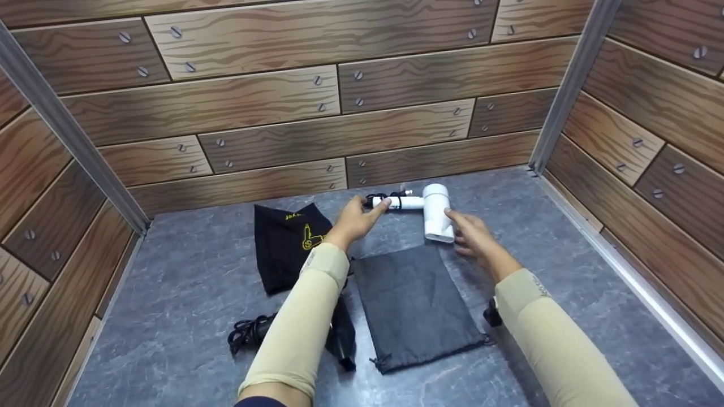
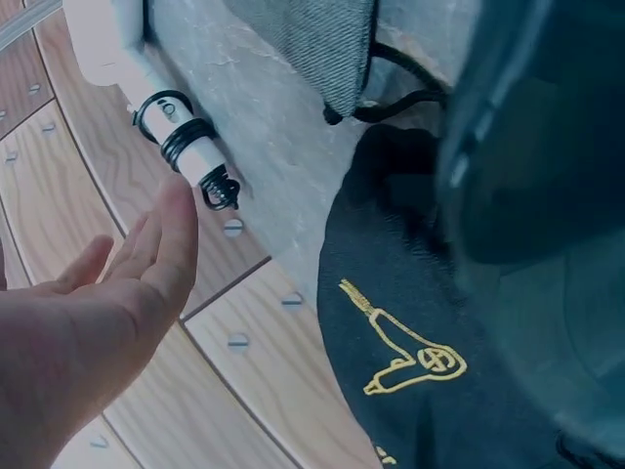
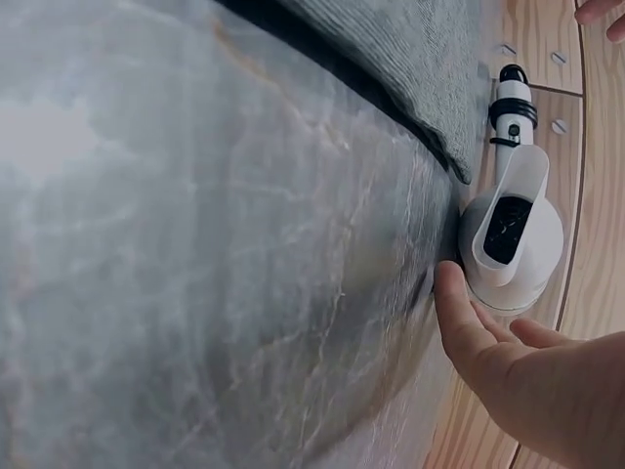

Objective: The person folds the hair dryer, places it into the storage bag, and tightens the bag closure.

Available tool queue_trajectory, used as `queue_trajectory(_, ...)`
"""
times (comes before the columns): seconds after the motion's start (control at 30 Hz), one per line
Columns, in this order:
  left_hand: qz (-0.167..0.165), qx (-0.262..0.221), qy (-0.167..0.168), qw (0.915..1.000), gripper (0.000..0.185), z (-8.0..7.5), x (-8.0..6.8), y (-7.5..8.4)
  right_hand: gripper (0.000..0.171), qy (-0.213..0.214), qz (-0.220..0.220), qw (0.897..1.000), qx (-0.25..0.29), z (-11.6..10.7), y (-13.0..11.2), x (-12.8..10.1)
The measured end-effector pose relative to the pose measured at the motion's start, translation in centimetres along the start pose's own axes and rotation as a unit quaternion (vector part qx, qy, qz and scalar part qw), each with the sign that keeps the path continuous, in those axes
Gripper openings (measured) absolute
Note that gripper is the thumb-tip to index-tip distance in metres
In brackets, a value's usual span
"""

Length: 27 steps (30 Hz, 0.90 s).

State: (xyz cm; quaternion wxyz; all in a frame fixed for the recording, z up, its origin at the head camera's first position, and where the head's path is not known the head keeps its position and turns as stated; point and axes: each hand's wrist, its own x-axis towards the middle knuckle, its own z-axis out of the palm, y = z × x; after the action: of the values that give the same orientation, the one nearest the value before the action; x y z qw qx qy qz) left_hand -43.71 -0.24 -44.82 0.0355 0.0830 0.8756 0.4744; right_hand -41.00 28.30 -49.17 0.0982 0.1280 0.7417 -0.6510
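A white hair dryer (image 1: 436, 213) lies at the back of the grey surface, its black cord wound around the handle (image 2: 186, 142). My left hand (image 1: 355, 220) is at the handle's end, fingers extended rather than wrapped around it. At the dryer's barrel, my right hand (image 1: 478, 240) has its fingers loosely extended; the right wrist view puts its fingertips (image 3: 451, 283) close beside the nozzle end, and contact is hard to tell. In front lies a flat dark grey drawstring bag (image 1: 418, 311).
Left of the bag is a black pouch (image 1: 283, 246) with a yellow hair dryer print. A black hair dryer (image 1: 341, 333) with a bundled cord (image 1: 243, 334) lies nearer, partly hidden by my left forearm. Wood-patterned walls (image 1: 271, 124) enclose the surface.
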Motion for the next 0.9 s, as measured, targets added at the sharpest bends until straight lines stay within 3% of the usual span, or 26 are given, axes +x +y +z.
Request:
queue_trajectory(0.37, -0.007, 0.012, -0.019, 0.9997, 0.083, -0.2, 0.9, 1.8, 0.094, -0.002, 0.021, 1.000, -0.019, 0.2, -0.5, 1.6)
queue_trajectory(0.53, -0.014, 0.007, -0.026, 0.9995, 0.084, 0.4, 1.6, 2.3, 0.086, -0.011, 0.021, 0.999, -0.027, 0.9, -0.1, 2.2)
queue_trajectory(0.67, -0.010, -0.004, -0.026, 0.9996, 0.086, 0.9, 2.1, 2.6, 0.089, -0.011, 0.022, 0.999, -0.026, 0.8, -0.1, 2.6)
queue_trajectory(0.9, -0.033, -0.004, -0.043, 0.9985, 0.096, 1.7, 2.2, 2.9, 0.091, -0.008, 0.022, 0.999, -0.042, 0.5, -0.4, 3.5)
